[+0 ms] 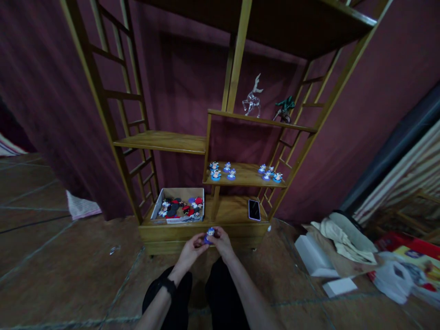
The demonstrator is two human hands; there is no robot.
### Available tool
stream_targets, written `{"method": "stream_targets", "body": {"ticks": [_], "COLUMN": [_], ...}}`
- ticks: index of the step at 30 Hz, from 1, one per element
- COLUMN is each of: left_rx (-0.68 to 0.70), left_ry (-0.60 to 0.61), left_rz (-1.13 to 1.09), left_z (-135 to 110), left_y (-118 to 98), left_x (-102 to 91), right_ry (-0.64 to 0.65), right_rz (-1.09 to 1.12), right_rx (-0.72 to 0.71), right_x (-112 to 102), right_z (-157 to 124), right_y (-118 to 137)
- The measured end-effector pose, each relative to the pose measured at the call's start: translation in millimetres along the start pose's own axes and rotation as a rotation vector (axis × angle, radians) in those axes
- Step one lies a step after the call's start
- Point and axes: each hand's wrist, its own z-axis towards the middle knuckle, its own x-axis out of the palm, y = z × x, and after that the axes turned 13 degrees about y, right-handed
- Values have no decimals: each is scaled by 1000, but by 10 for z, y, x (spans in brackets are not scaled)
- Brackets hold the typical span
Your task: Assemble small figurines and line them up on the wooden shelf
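Observation:
Both my hands meet in front of a low wooden shelf unit. My left hand and my right hand are closed together around a small blue figurine, held between the fingertips. Just beyond, on the bottom shelf, a cardboard box holds several small figures in red, black and white. Several more blue figurines stand on the middle shelf, in two groups.
A phone lies on the bottom shelf to the right. A glass deer and a green figure stand on an upper shelf. White boxes, cloth and bags lie on the tiled floor at right.

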Motion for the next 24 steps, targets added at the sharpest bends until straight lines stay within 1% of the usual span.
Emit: {"method": "stream_targets", "body": {"ticks": [2,4,7,9,11,12,14,17,20,22,24], "left_rx": [-6,-15,-28,-36,-41,-45,-56,-71,-71,-82,-93], "left_ry": [-9,-3,8,10,17,19,15,0,-21,-29,-52], "left_rz": [-21,-27,-29,-40,-63,-73,-81,-59,-30,-26,-44], "left_z": [-15,-29,-37,-28,-11,-1,13,14,-1,-6,-2], "left_y": [-28,-52,-65,-55,-32,-19,1,-9,-48,-51,-17], "left_x": [1,-7,-30,-48,-66,-75,-87,-89,-82,-81,-85], "right_ry": [-37,-98,-132,-176,-226,-236,-260,-258,-238,-231,-242], "right_rz": [-33,-51,-65,-69,-79,-86,-115,-185,-253,-302,-353], "right_rx": [-28,-73,-184,-278,-372,-402,-404,-359,-313,-307,-309], "right_x": [-110,-266,-553,-755,-951,-1043,-1207,-1382,-1466,-1497,-1534], "right_z": [18,61,198,357,576,706,998,1466,1894,2124,2296], "right_y": [108,301,766,1146,1506,1657,1875,1998,1985,1961,1940]}}
